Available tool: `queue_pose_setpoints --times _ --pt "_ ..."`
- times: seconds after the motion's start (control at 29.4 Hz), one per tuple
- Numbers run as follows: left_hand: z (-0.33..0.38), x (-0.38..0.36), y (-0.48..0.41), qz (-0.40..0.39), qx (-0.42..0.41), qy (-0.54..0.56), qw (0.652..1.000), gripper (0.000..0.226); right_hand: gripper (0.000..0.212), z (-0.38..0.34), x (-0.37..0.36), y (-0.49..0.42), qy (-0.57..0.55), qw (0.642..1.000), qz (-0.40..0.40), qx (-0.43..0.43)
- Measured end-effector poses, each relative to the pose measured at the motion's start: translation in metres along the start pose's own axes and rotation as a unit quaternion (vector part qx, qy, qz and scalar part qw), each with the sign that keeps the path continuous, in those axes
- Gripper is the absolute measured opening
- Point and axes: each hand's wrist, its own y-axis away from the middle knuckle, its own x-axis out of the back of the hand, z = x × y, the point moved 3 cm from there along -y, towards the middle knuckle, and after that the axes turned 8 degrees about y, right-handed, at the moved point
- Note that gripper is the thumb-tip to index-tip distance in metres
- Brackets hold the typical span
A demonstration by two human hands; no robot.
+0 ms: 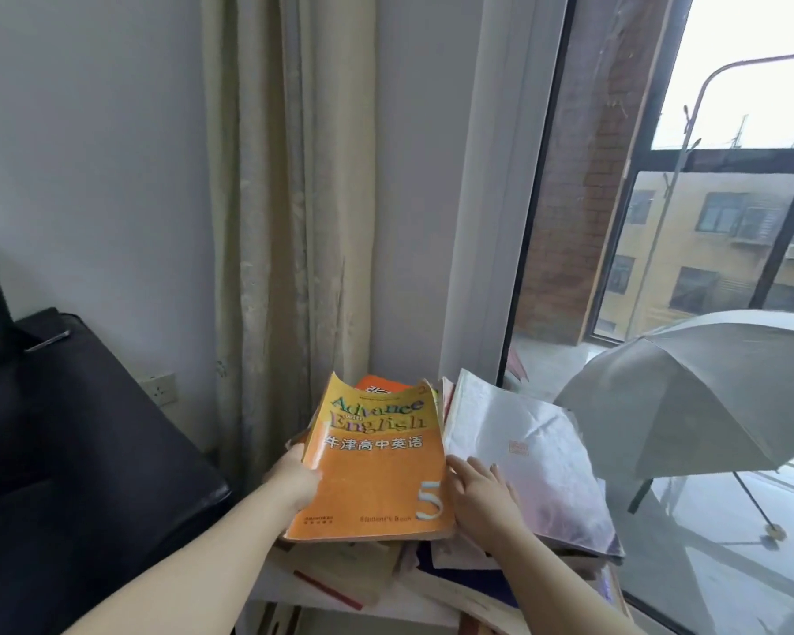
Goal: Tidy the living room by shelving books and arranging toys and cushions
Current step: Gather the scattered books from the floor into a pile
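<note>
Bare forearms reach in from the near edge, and each ends at a book. The left hand [299,481] grips the left edge of an orange textbook [377,478], curled round it with most of the hand hidden under the cover. That hold suits lifting or squaring a floppy paperback by its spine side. The book sits tilted, its far corners curling, on top of a loose pile of books [349,575] that covers a low white shelf [377,611] in the corner by the window [546,176]. Another orange book [381,386] peeps out behind it. The right hand [480,494] holds nothing. Its fingers [460,465] are spread and nearly straight, lying flat on a white plastic-covered book [523,451] just right of the textbook, probably to steady that slippery cover or keep the stack from sliding while the other hand works. The pile is uneven, with edges jutting toward the near side, so the shelving looks barely begun. Sorting one book at a time, with the neighbour pinned down, seems the sensible way through it. Far left stands a black chair [88,451] with a wall socket [159,389] beside it. A pale curtain [289,222] hangs behind the books, and beyond the glass on the right an open grey umbrella [707,396] rests on the balcony — none of it in the way.
</note>
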Motion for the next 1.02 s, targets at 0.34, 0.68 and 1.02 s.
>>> queue_pose_setpoints --times 0.34,0.68,1.02 --pt "-0.004 0.008 0.005 -0.003 -0.011 -0.112 0.994 0.025 0.042 0.000 -0.004 0.003 0.051 0.998 -0.015 0.012" --pt "-0.005 0.005 0.007 0.010 0.018 -0.043 0.999 0.032 0.053 -0.008 -0.007 0.000 0.148 0.989 -0.023 0.006" --pt "-0.004 0.016 0.026 0.051 -0.080 0.017 0.995 0.016 0.021 0.008 0.016 0.013 -0.015 0.998 0.045 -0.041"
